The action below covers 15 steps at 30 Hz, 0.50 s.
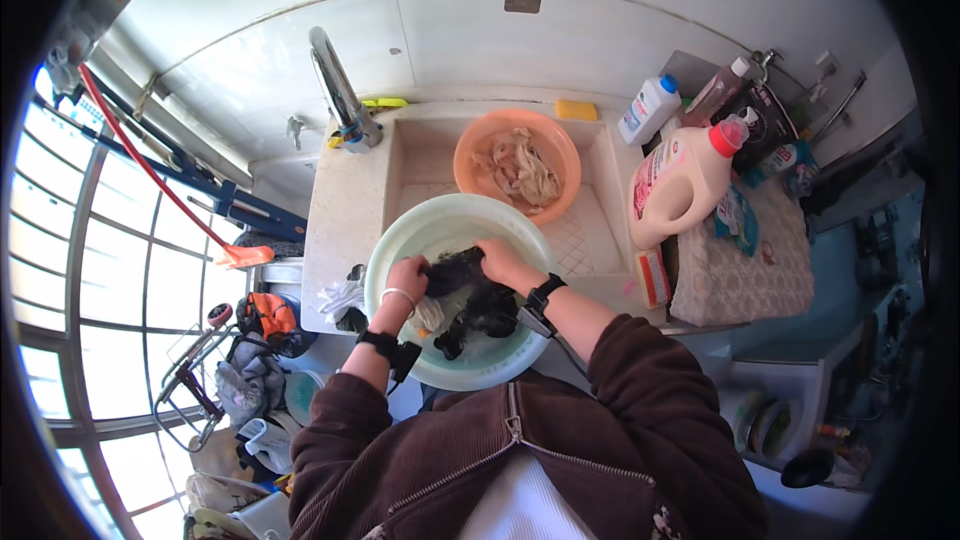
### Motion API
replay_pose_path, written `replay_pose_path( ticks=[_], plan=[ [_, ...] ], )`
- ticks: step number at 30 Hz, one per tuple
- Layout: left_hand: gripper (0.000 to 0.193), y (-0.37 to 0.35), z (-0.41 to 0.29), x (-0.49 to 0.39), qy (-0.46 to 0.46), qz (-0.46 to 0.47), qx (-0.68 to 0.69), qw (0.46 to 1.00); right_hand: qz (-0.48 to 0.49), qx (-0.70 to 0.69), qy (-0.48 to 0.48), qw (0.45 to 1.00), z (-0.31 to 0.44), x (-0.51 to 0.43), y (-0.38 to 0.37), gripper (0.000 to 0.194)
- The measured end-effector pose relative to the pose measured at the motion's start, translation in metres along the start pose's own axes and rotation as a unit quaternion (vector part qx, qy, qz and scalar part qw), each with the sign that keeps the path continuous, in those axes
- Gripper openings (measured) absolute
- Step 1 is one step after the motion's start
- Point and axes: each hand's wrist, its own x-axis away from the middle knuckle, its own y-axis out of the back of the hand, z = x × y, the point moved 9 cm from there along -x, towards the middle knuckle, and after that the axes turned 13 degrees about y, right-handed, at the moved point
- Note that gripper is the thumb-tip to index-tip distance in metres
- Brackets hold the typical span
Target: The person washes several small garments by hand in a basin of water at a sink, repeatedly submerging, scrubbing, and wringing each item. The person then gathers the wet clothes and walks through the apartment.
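Both my hands are inside a pale green plastic basin [390, 240] that holds water and rests over the front of the stone sink [600, 270]. A dark, wet piece of cloth [456, 274] stretches between them. My left hand [409, 277] grips its left end, and my right hand [504, 264] grips the upper right part. More black cloth [487, 313] lies in the water below. A cream-coloured cloth [429, 315] sits under my left wrist, partly hidden. Behind stands an orange basin [469, 187] with light cloths [525, 169] in water.
A chrome faucet [337, 90] rises at the back left. White cloth [343, 298] lies left of the green basin. To the right are a scrub brush [653, 279], a large pink detergent jug [682, 184] and a white bottle [649, 111]. A yellow sponge [576, 110] sits on the back ledge.
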Motion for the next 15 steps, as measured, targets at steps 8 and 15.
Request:
replay_pose_path(
  ticks=[8,15],
  plan=[
    [0.022,0.056,-0.048,0.044,-0.087,-0.206,0.035,0.974,-0.077,-0.265,-0.099,0.956,-0.024,-0.005,0.002,0.030],
    [0.042,-0.003,0.009,0.010,0.051,-0.060,0.054,0.995,0.017,0.106,0.069,0.992,-0.003,-0.010,-0.006,0.034]
  ],
)
